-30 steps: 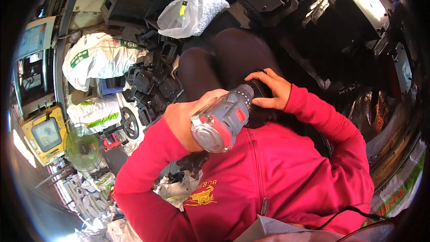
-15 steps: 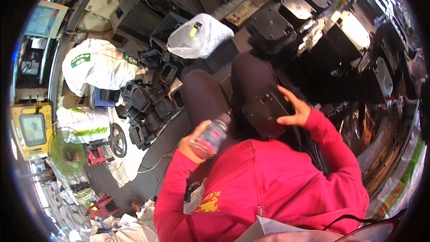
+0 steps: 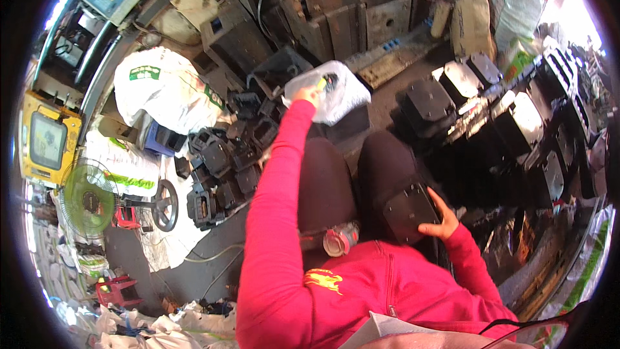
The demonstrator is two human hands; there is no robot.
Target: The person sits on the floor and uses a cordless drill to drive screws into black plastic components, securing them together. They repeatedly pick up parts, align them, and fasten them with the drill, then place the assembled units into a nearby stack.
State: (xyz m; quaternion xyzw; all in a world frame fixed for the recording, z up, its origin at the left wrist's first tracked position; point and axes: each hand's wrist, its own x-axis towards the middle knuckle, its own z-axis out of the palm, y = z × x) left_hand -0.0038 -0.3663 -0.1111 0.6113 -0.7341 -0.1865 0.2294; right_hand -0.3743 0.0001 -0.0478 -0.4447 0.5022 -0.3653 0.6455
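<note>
Black housings (image 3: 219, 168) crowd left of the plastic bag (image 3: 336, 94); black moulded parts (image 3: 516, 129) block right; bare floor (image 3: 381, 113) strip between.
</note>
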